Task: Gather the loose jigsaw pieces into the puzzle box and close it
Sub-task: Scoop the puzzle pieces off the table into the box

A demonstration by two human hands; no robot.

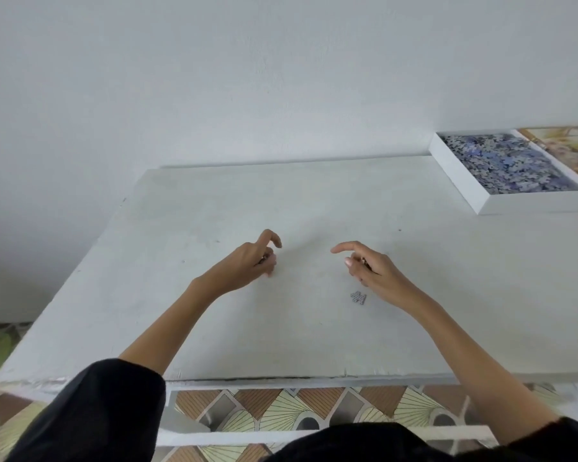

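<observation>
Gathering stage, late. We see the box [464, 181] at the far right of the tabletop [214, 328], open and filled with bluish pieces [504, 161]. Its printed lid [568, 145] lies just beside it at the right edge of the view, partly out of frame. One loose piece [358, 297] lies on the tabletop, near the right hand [371, 271] and well apart from the box. Both hands hover over the middle of the tabletop. The left hand [254, 261] has its forefinger raised and crooked, the other fingers curled. The right hand has its forefinger out and the rest curled. In each we glimpse something small and dark, which we take to be gathered pieces [263, 258], though they show too small to be sure. We judge the task mostly done. What is left is picking up the loose piece, emptying both hands into the box, and fitting the lid.
</observation>
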